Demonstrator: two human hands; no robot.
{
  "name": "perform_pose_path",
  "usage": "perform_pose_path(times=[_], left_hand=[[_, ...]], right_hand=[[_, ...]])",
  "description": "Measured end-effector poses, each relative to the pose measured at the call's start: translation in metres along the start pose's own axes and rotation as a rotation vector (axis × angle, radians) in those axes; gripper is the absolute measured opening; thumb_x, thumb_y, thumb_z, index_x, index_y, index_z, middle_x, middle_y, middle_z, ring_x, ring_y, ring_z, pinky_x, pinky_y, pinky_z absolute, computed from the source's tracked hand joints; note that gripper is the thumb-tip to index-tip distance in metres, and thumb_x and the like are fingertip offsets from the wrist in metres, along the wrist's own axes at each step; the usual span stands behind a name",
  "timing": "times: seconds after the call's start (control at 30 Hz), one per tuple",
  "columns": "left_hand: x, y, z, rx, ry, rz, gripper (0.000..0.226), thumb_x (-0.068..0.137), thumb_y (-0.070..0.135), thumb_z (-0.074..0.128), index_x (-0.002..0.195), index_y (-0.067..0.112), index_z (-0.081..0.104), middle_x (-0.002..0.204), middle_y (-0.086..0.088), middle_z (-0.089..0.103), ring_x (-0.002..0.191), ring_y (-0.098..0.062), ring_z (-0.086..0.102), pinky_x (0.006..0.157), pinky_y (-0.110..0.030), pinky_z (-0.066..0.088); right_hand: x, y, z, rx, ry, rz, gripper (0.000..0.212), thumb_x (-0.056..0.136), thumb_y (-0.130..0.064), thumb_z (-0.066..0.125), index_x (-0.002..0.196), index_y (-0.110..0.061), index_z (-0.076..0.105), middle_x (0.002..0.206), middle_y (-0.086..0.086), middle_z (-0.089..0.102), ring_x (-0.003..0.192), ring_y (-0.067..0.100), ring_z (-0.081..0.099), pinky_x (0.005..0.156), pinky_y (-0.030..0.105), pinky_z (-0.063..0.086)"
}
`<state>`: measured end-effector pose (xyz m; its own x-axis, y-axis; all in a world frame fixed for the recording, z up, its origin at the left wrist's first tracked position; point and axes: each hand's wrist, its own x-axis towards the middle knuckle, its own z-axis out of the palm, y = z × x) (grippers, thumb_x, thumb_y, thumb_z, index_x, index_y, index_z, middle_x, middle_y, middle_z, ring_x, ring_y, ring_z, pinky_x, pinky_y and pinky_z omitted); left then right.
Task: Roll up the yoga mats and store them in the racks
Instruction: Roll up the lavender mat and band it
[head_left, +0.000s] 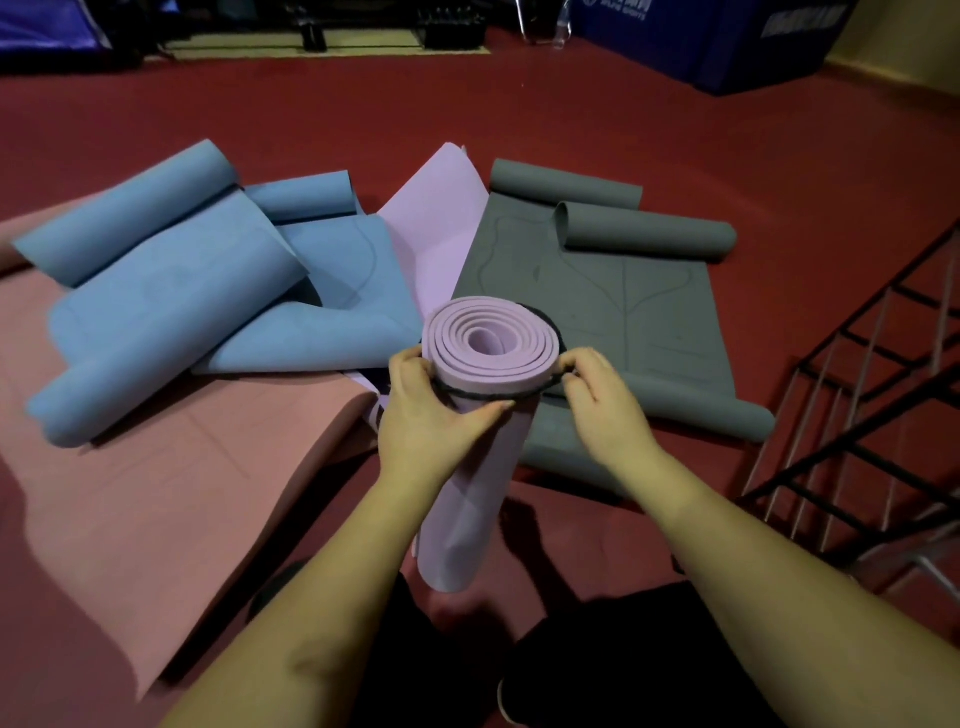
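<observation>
Our left hand (426, 415) is gripping the rolled lilac mat (483, 395), standing upright before us, while our right hand (597, 395) is pinching a black band (478, 396) around its top. Blue mats (171, 291), grey mats (623, 291) and a rack (857, 415) are lying around.

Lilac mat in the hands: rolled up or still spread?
Rolled up. The lilac mat shows a tight spiral at its top end, and a black band circles it there, held by the left hand and right hand.
</observation>
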<state>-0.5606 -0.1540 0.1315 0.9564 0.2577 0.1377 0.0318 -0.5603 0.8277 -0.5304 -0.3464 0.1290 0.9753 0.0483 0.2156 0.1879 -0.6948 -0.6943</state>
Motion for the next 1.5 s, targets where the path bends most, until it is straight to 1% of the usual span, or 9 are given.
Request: perform_pose_path(times=[0.17,0.33,0.43,0.57,0.73,0.87,1.1,1.3,1.5], left_hand=[[-0.001,-0.002,0.003,-0.020,0.020,-0.012,0.077,0.052,0.064,0.082,0.101,0.033,0.032,0.119,0.004,0.050,0.105,-0.017,0.059,0.082,-0.041,0.051],[-0.002,-0.020,-0.008,-0.045,-0.105,0.042,0.089,0.054,0.066,0.076,0.122,0.030,0.032,0.129,0.006,0.047,0.111,-0.013,0.053,0.087,-0.035,0.047],[0.001,-0.014,-0.009,-0.310,-0.041,-0.087,0.068,0.078,0.065,0.044,0.129,0.021,0.038,0.126,0.001,0.051,0.116,-0.020,0.052,0.102,-0.043,0.043],[0.030,-0.024,-0.008,-0.702,0.055,-0.366,0.079,0.078,0.086,0.024,0.120,0.032,0.063,0.118,0.001,0.065,0.114,-0.021,0.061,0.107,-0.045,0.041],[0.017,-0.036,0.008,-0.847,0.075,-0.523,0.055,0.092,0.065,0.042,0.115,0.025,0.073,0.116,0.004,0.073,0.114,-0.015,0.065,0.106,-0.039,0.045],[0.012,-0.039,0.001,-1.020,0.067,-0.634,0.030,0.100,0.030,0.049,0.099,0.011,0.073,0.088,0.002,0.076,0.087,-0.020,0.069,0.071,-0.023,0.055],[0.017,-0.031,-0.008,-0.872,-0.090,-0.610,0.039,0.102,0.048,0.046,0.109,0.020,0.071,0.091,0.007,0.077,0.080,-0.003,0.072,0.060,-0.017,0.054],[0.022,-0.014,0.005,-1.081,-0.038,-0.651,0.043,0.103,0.037,0.046,0.124,0.007,0.067,0.117,-0.009,0.072,0.113,-0.022,0.067,0.099,-0.037,0.051],[0.019,-0.006,0.023,-0.865,-0.134,-0.594,0.024,0.094,0.009,0.054,0.107,0.005,0.074,0.090,-0.005,0.075,0.072,-0.012,0.069,0.056,-0.021,0.053]], right_hand=[[0.014,-0.002,0.027,0.320,-0.051,0.404,0.017,0.101,-0.017,0.039,0.088,-0.016,0.051,0.067,0.002,0.055,0.056,0.015,0.049,0.060,0.032,0.038],[0.027,-0.012,0.031,0.628,0.261,0.465,0.021,0.102,-0.017,0.039,0.101,-0.017,0.060,0.098,0.001,0.063,0.093,0.016,0.057,0.076,0.012,0.042],[0.027,-0.035,0.041,1.007,0.114,0.472,0.039,0.107,-0.038,0.030,0.108,-0.021,0.064,0.116,0.001,0.068,0.111,0.015,0.062,0.099,0.024,0.047],[0.021,-0.043,0.053,1.158,0.043,0.507,0.047,0.108,-0.035,0.021,0.108,-0.017,0.064,0.096,-0.008,0.075,0.093,0.004,0.068,0.089,0.019,0.052],[0.017,-0.037,0.067,1.116,0.084,0.758,0.037,0.100,-0.048,0.047,0.089,-0.021,0.070,0.088,-0.011,0.075,0.083,0.004,0.066,0.076,0.021,0.050],[0.011,-0.012,0.090,0.993,0.024,0.945,0.050,0.081,-0.066,0.062,0.097,-0.021,0.073,0.108,0.002,0.073,0.103,0.021,0.065,0.101,0.040,0.050],[0.012,-0.021,0.080,1.030,0.080,0.848,0.052,0.088,-0.064,0.053,0.114,-0.023,0.073,0.110,-0.006,0.073,0.110,0.017,0.065,0.102,0.036,0.048],[0.017,-0.017,0.071,1.175,0.173,0.800,0.058,0.079,-0.068,0.061,0.102,-0.018,0.076,0.101,-0.003,0.076,0.105,0.018,0.068,0.103,0.037,0.048],[0.033,0.015,0.044,1.164,0.191,0.798,0.033,0.099,-0.043,0.054,0.091,-0.017,0.071,0.080,-0.008,0.076,0.077,0.008,0.071,0.070,0.023,0.054]])
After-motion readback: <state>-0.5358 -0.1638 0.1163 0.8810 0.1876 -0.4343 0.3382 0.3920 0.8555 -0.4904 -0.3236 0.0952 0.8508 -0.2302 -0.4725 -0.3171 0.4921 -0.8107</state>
